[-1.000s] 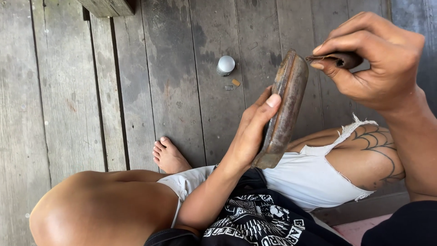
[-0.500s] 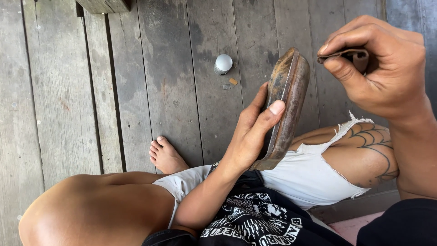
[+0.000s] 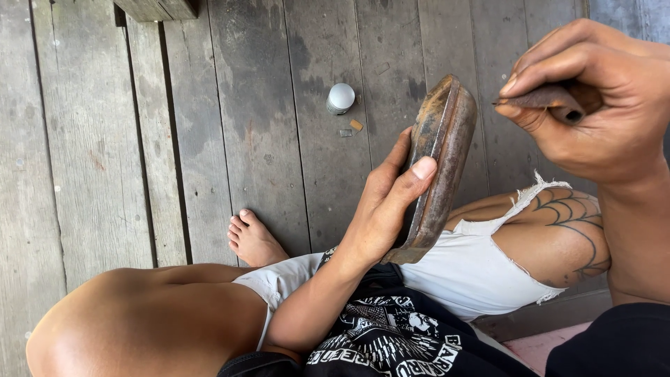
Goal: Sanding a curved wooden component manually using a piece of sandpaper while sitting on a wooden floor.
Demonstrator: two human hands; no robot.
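My left hand (image 3: 387, 206) grips a worn brown shoe (image 3: 440, 160) held on edge over my lap, its sole edge facing up and its heel end resting near my thigh. My thumb presses on the sole's rim. My right hand (image 3: 600, 105) is raised to the right of the shoe's toe, fingers pinched on a small dark brown piece (image 3: 548, 98), perhaps a scrap of leather or rubber. That piece hangs a little apart from the shoe.
I sit on a grey plank floor (image 3: 265, 139). A small round white-capped container (image 3: 340, 98) and a tiny tan scrap (image 3: 356, 125) lie on the boards beyond the shoe. My bare foot (image 3: 252, 241) rests on the floor. A wooden block (image 3: 157, 8) is at the top edge.
My right hand with the small brown piece has drawn slightly away to the right of the shoe's toe. The left hand keeps the shoe in much the same pose.
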